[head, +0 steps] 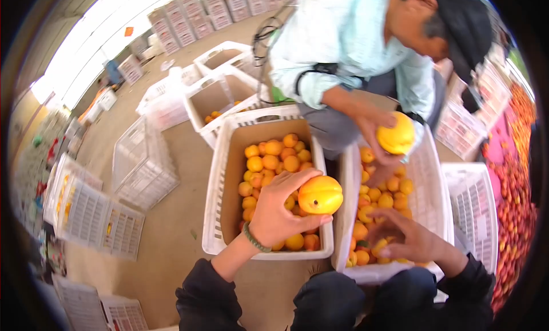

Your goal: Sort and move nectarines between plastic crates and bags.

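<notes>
My left hand (pixel 279 206), with a braided bracelet at the wrist, holds a large yellow peach (pixel 321 195) between thumb and fingers; a small dark spot shows on its skin. Beneath it stands a white plastic crate (pixel 210 202) with a brown lining, holding many yellow-orange fruits (pixel 270 161). My right hand (pixel 403 236), fingers apart and curled, hovers over fruits in the right crate (pixel 433 202), which has a pale lining. Whether its fingertips touch a fruit is unclear.
Opposite me a person in a light shirt and dark cap holds another yellow fruit (pixel 395 132) above the right crate. White crates (pixel 146 163) stand to the left and behind. Red fruits (pixel 512 232) lie in a heap at far right; stacked boxes (pixel 184 22) line the back.
</notes>
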### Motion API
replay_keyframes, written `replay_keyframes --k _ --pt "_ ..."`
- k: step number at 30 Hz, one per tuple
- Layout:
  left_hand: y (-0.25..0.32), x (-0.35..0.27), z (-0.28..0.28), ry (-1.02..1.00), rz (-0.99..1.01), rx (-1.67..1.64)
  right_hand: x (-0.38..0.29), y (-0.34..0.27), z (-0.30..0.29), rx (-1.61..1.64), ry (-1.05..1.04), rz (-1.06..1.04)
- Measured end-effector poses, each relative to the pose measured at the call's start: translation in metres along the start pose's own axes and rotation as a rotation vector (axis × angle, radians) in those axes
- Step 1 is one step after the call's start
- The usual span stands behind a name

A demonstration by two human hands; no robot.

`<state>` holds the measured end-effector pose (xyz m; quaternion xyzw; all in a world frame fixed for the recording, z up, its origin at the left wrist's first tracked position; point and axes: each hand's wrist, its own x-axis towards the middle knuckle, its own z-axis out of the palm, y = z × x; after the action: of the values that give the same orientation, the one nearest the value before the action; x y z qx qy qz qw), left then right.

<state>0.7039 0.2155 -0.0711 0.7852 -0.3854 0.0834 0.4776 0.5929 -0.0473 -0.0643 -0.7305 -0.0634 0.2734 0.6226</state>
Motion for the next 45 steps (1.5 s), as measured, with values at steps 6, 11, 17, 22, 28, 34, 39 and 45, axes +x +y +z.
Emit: replay_keyframes --k 6,11,17,22,28,34,39,45 --pt "0.099 -0.017 0.078 -0.057 0.530 0.104 -0.070 -0.010 0.063 0.485 0.273 -0.345" --pt "0.071 -0.022 0.109 -0.186 0.295 -0.131 -0.196 0.020 0.101 0.767 0.605 -0.340" --pt "-0.063 -0.053 0.133 -0.355 0.546 0.426 -0.358 0.104 0.243 0.597 1.030 -0.010" --pt "-0.119 -0.086 0.132 -0.512 0.401 0.328 -0.494 0.139 0.392 0.956 0.835 0.780" --pt "-0.111 -0.083 0.147 -0.484 0.423 0.368 -0.565 0.124 0.499 1.225 1.142 1.163" --pt "-0.112 -0.079 0.151 -0.499 0.421 0.365 -0.573 0.133 0.585 0.859 1.522 1.827" --pt "-0.108 -0.078 0.150 -0.516 0.402 0.314 -0.590 0.142 0.560 0.897 1.588 1.437" --pt "-0.102 -0.094 0.134 -0.479 0.221 0.204 -0.486 0.134 0.394 0.693 0.900 1.052"
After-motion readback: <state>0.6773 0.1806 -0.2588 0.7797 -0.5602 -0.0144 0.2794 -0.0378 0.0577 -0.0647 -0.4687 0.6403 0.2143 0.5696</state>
